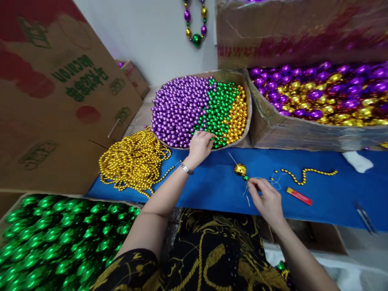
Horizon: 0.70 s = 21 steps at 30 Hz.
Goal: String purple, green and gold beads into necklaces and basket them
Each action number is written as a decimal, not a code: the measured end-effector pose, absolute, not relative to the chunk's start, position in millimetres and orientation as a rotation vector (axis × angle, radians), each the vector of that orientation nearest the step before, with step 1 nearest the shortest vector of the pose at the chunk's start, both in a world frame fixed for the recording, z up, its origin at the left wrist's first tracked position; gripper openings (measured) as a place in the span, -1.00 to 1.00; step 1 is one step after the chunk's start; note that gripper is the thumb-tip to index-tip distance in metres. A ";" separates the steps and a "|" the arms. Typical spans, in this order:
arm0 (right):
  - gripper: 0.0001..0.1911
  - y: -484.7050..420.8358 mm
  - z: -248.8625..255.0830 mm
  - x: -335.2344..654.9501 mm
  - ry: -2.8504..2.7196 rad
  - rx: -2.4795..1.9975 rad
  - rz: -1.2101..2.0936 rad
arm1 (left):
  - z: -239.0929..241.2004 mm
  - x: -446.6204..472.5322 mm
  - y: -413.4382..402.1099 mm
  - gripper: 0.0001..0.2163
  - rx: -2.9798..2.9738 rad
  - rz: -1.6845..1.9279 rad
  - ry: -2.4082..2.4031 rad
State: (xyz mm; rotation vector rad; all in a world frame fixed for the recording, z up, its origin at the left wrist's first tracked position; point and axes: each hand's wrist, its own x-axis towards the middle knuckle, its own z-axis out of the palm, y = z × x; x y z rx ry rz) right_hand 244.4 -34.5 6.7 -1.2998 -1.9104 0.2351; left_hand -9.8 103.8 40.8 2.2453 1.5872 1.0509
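My left hand (200,147), with a silver watch (186,168) on its wrist, reaches over the near rim of a bead box (249,117). Its fingertips are pinched on a small green bead (212,138) among the loose green beads. Purple beads (180,109) fill the box's left side, and gold beads (238,117) its right. Above the blue cloth, my right hand (266,200) pinches a thin needle just behind a small green bead (245,178). A large gold bead (240,169) is beyond it, with the needle's straight end (232,158) sticking out. White thread (274,182) trails beside the hand.
Gold bead strings (133,159) lie heaped left on the blue cloth (206,178). A short gold strand (306,174), a red-and-yellow lighter (299,196) and tweezers (365,217) lie right. Boxes of large green beads (60,238) and purple-gold beads (321,95) flank me. A necklace (197,39) hangs behind.
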 end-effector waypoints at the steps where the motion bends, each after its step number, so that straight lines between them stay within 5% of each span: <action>1: -0.92 -34.7 6.2 244.4 -1.911 -1.298 0.232 | 41.4 -12.8 105.8 -0.79 2.275 1.052 1.587; 14: -0.91 -33.1 4.6 237.4 -1.936 -1.267 0.243 | 61.4 -73.1 142.5 -0.84 2.310 0.897 2.110; 21: -0.89 -32.9 11.8 230.3 -1.908 -1.273 0.280 | 71.3 -53.4 121.6 -0.89 1.810 1.298 1.579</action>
